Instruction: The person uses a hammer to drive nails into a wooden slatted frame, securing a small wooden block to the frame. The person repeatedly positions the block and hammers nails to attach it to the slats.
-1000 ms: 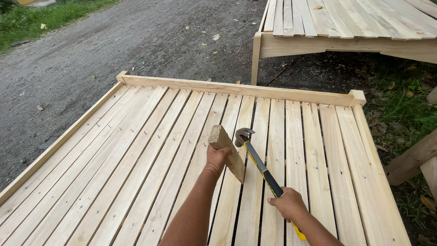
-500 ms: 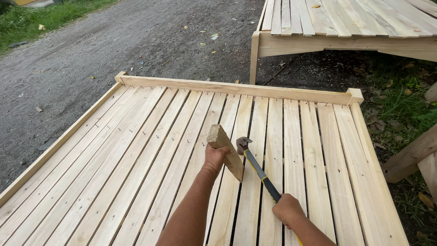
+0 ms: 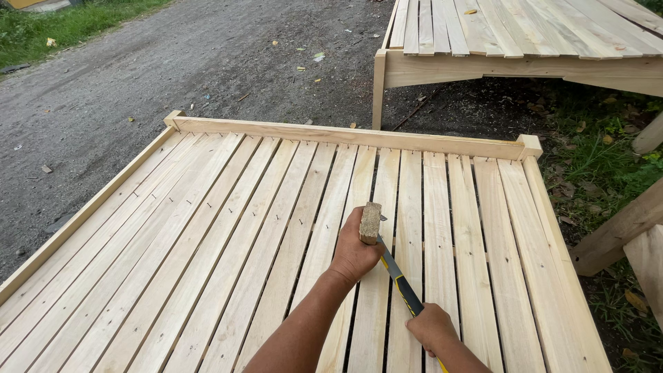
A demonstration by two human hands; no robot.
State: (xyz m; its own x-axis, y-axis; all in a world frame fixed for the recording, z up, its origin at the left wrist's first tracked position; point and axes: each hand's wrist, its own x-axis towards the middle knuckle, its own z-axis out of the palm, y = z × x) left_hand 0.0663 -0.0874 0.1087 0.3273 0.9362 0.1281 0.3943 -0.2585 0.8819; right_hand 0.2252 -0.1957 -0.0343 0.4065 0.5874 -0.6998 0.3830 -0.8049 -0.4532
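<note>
Left hand (image 3: 353, 252) gripping small wood block (image 3: 371, 222), standing it on slat of slatted frame (image 3: 228, 228). Right hand (image 3: 431, 328) closing round hammer (image 3: 399, 280) handle, head hidden behind block. Likely tapping slat into position; next calling for steady block, short controlled blow.

- Wood block (image 3: 370, 222): short, pale offcut with a rough grey end face; stands upright on edge on the slatted platform (image 3: 207, 228), right of centre, well short of the far rail.
- Hammer (image 3: 399, 283): black and yellow handle, lying low along a slat, running from the near edge up to the block; head hidden behind block.
</note>
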